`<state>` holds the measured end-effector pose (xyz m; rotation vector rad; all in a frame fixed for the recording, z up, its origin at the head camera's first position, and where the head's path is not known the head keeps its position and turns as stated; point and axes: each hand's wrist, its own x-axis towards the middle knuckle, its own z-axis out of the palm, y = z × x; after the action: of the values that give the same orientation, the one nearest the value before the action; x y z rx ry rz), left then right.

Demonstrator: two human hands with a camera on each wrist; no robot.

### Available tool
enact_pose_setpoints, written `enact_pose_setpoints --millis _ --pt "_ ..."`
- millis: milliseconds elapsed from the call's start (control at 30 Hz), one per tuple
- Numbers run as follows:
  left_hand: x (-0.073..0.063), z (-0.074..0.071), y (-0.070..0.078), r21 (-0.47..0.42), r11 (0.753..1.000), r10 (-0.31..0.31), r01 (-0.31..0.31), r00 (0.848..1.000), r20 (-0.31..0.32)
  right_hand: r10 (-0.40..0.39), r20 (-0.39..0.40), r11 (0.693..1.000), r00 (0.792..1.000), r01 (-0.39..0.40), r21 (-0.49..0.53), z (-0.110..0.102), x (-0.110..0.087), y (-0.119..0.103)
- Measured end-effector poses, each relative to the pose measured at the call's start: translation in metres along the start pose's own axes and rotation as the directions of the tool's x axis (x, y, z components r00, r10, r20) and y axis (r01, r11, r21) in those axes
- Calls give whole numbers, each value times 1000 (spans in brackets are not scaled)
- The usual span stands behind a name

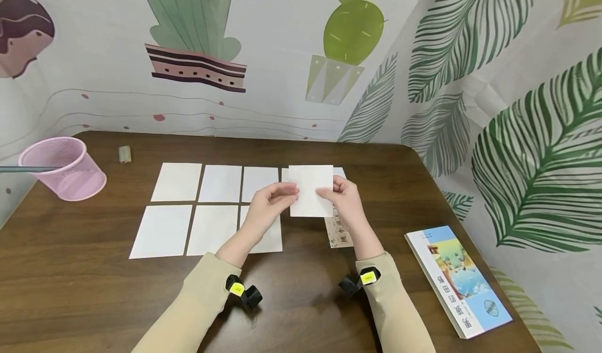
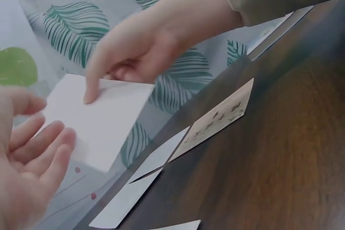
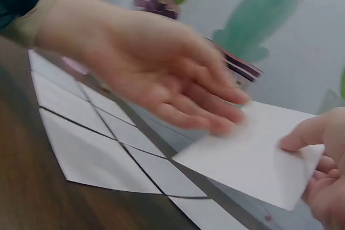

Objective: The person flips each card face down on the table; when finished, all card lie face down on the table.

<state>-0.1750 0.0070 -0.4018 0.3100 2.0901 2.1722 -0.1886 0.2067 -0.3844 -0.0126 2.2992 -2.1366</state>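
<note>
My right hand (image 1: pixel 349 199) pinches a blank white card (image 1: pixel 310 193) at its right edge, thumb on the near face and fingers behind. The card is held up above the table. At the card's left edge is my left hand (image 1: pixel 270 207), its fingers loosely bent and fingertips right at the paper; in the left wrist view its fingers (image 2: pixel 40 144) overlap the card without closing round it. Beneath, several white cards (image 1: pixel 212 230) lie in two rows. A card with printed characters (image 1: pixel 337 232) lies below my right hand, partly hidden by it.
A pink mesh pen holder (image 1: pixel 77 173) leans at the left with a dark stick across its rim. Near it lies a small eraser-like block (image 1: pixel 124 154). A book with a blue cover (image 1: pixel 463 280) rests at the right edge of the wooden table (image 1: pixel 94 290).
</note>
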Motion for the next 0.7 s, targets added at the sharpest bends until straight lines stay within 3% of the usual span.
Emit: enact_pose_setpoints --millis 100,167,300,433,567,700 --pt "3 -4 -4 29 997 -64 68 993 -98 101 121 993 987 -107 41 -11 3 5" --pt "4 -6 -7 48 990 -129 136 984 -126 156 197 985 968 -167 37 -17 5 9" --pt "5 -6 -14 77 972 -215 220 974 -75 227 316 972 921 -234 -14 -21 8 18" --pt "5 -4 -19 107 968 -223 228 973 -55 241 391 970 888 -238 -58 -20 10 24" --pt "6 -4 -21 165 960 -221 227 974 -54 256 383 964 888 -207 -165 -21 10 25" --pt "6 -4 -24 296 932 -209 208 977 -29 232 291 948 928 -148 -283 -24 11 26"
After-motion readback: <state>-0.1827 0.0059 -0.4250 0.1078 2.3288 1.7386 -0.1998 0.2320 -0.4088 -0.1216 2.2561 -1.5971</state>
